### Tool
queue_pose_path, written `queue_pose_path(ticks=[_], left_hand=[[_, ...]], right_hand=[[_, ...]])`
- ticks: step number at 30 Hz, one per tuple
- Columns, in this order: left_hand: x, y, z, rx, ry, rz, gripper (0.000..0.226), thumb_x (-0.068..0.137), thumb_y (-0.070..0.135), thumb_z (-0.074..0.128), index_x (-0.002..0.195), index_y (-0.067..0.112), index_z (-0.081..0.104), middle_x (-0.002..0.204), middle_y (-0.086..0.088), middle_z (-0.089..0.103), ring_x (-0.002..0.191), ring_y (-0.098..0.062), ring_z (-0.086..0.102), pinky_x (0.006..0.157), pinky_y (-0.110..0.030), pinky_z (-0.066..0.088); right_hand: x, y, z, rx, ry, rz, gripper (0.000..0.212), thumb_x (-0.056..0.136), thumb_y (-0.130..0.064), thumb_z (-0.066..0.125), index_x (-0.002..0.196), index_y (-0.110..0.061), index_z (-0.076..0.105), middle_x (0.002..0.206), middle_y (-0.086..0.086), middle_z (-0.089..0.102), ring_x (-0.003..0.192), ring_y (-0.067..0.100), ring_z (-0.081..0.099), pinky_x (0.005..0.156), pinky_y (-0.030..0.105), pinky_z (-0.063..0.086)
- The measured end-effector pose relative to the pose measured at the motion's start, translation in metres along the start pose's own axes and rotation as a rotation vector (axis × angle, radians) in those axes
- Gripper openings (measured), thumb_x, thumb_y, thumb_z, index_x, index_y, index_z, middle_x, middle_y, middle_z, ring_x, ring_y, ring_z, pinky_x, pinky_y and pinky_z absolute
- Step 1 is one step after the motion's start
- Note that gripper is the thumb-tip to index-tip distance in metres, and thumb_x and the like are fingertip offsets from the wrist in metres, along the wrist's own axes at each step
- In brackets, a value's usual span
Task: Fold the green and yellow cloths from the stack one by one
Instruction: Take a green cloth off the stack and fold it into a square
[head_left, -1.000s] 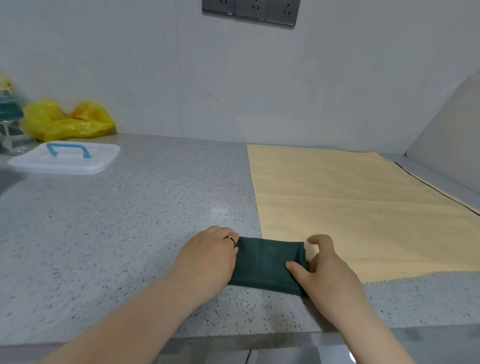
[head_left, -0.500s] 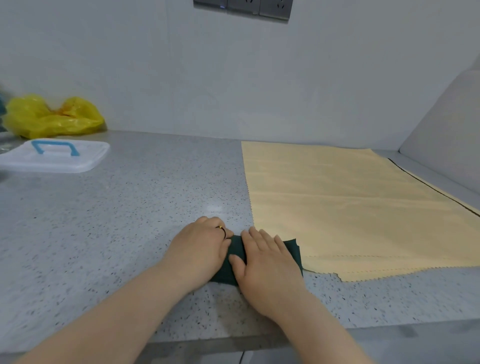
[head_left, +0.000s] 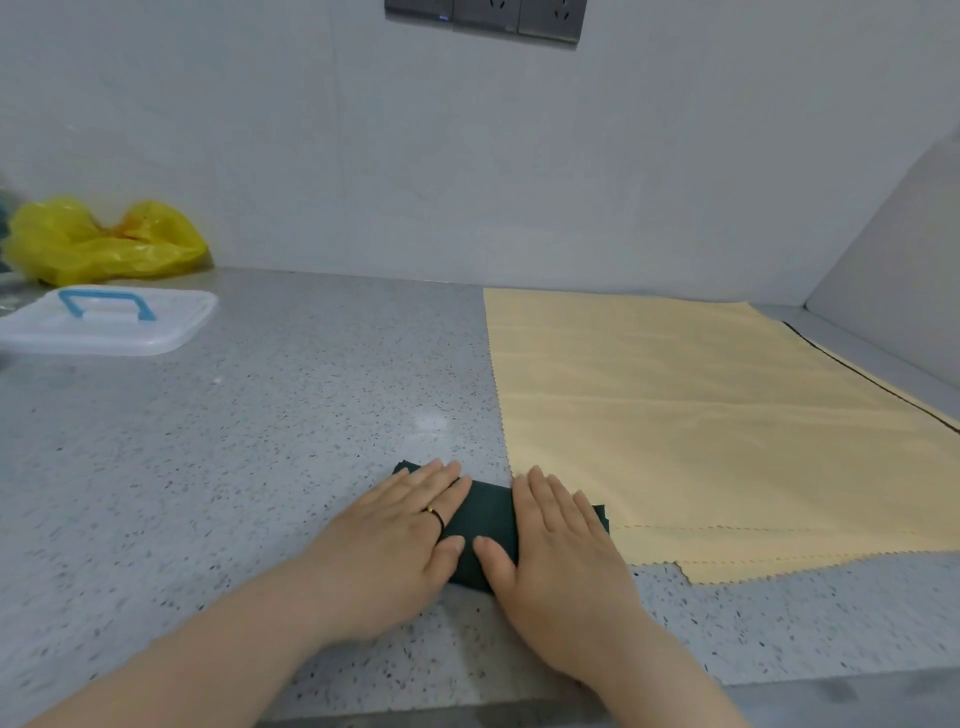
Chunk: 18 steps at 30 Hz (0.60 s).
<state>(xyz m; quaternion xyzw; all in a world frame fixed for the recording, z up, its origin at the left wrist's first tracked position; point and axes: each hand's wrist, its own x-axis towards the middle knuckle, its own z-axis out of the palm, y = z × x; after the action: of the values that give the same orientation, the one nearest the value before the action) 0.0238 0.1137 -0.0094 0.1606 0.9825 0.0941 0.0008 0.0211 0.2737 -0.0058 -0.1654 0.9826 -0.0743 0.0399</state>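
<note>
A small folded dark green cloth (head_left: 485, 525) lies on the grey speckled counter near its front edge. My left hand (head_left: 400, 535), with a ring on one finger, presses flat on the cloth's left part. My right hand (head_left: 558, 540) presses flat on its right part, fingers straight. Only a strip of green shows between the hands and at the cloth's corners. To the right, a stack of pale yellow cloths (head_left: 701, 415) lies spread flat, its zigzag edges layered at the front.
A white plastic lid with a blue handle (head_left: 109, 322) sits at the far left, and a crumpled yellow plastic bag (head_left: 109, 244) lies behind it against the wall. Wall sockets (head_left: 485, 15) are above. The counter's front edge (head_left: 467, 714) runs just below my forearms.
My right hand folded the green cloth's right end over and laid itself flat on it. Both hands then spread apart a little, pressing the cloth flat.
</note>
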Motion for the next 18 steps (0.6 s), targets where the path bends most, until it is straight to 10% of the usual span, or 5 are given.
queue_pose_path(ticks=[12, 18], left_hand=[[-0.017, -0.003, -0.008, -0.014, -0.125, -0.062, 0.060, 0.096, 0.048, 0.013, 0.142, 0.027, -0.018, 0.147, 0.020, -0.020, 0.120, 0.008, -0.027, 0.101, -0.015, -0.019], [-0.034, -0.007, -0.010, 0.027, -0.051, -0.111, 0.065, 0.094, 0.053, 0.020, 0.146, 0.026, -0.008, 0.154, 0.013, -0.009, 0.139, -0.001, -0.012, 0.106, -0.018, -0.012]], right_hand=[[-0.034, 0.019, -0.003, -0.042, 0.036, 0.052, 0.066, 0.094, -0.053, 0.009, 0.145, -0.020, -0.015, 0.152, -0.004, -0.026, 0.139, 0.010, -0.024, 0.106, 0.029, -0.023], [-0.043, 0.019, -0.004, 0.008, 0.241, 0.091, 0.045, 0.098, -0.041, 0.018, 0.139, -0.030, 0.030, 0.155, -0.010, 0.004, 0.141, 0.013, 0.001, 0.112, 0.025, -0.001]])
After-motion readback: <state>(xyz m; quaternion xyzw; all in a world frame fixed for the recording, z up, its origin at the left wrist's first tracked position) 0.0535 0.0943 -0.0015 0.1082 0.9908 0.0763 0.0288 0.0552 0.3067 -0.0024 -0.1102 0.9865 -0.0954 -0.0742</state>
